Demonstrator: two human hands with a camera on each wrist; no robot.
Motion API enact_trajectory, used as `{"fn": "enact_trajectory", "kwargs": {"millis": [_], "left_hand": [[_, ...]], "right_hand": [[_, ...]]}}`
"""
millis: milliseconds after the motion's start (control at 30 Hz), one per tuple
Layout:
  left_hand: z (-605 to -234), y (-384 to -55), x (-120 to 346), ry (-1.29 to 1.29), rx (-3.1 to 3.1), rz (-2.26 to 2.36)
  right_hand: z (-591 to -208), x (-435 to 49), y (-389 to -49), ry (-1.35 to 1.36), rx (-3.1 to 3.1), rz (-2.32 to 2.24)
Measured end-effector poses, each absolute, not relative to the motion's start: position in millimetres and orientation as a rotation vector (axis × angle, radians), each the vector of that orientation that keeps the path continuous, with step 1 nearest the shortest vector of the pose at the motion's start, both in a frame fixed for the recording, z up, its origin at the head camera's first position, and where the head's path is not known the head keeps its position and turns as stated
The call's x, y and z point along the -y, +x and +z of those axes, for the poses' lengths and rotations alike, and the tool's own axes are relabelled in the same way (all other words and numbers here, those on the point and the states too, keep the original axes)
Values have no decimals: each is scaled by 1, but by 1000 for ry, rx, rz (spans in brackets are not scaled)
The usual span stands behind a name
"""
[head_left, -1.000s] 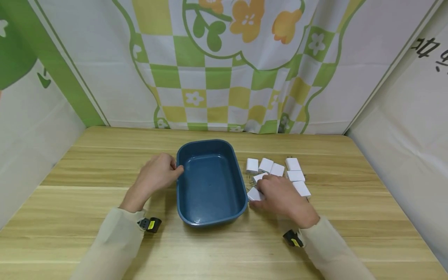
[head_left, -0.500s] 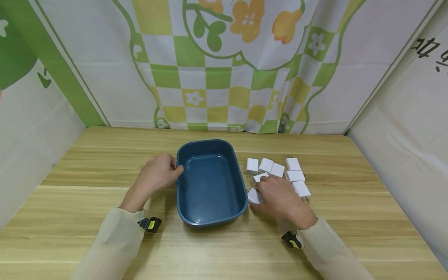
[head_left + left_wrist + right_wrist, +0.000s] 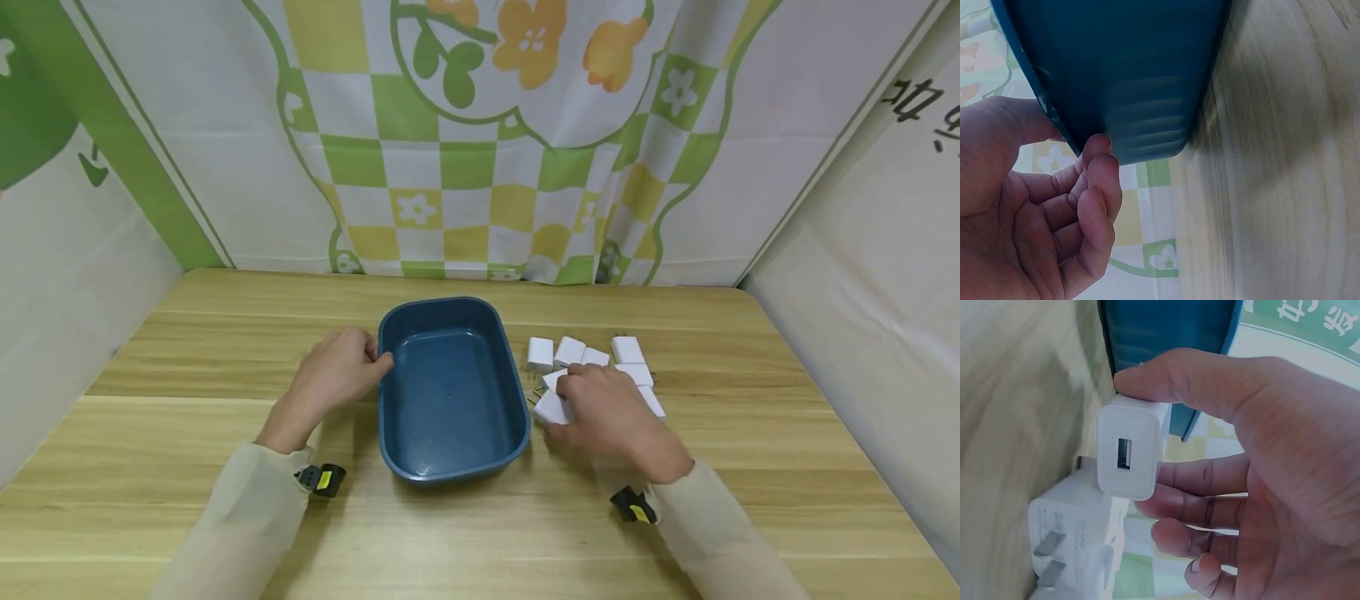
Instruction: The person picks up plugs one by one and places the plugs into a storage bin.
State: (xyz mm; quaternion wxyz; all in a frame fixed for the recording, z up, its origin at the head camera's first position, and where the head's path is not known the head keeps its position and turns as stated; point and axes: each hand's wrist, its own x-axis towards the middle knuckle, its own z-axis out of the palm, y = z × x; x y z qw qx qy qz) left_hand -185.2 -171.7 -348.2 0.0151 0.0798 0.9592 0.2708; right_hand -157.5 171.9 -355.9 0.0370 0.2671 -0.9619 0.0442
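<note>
My left hand (image 3: 335, 371) grips the left rim of a dark blue plastic bin (image 3: 450, 400), thumb over the edge and fingers outside. Nothing lies inside the bin. To its right my right hand (image 3: 609, 410) pinches a white USB charger (image 3: 1129, 450) between thumb and fingers. That charger's USB port faces the right wrist camera. Close beside it in that view lies another white charger (image 3: 1069, 531) with two metal prongs showing. Several more white chargers (image 3: 540, 353) lie around the right hand, which partly covers some of them.
The wooden table (image 3: 225, 358) carries the bin and chargers. A second small group of chargers (image 3: 627, 350) lies behind the right hand. A patterned curtain (image 3: 465, 183) hangs along the table's back edge.
My right hand has shifted slightly right and away from me, and the charger in its fingers has moved with it. The left hand and bin have stayed put.
</note>
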Motion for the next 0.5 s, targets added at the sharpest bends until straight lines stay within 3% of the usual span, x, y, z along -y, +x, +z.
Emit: {"fn": "enact_trajectory", "kwargs": {"millis": [500], "left_hand": [[-349,-186,172,257,-2988,833]], "right_hand": [[-346,-179,-159,779,2917,156]]}}
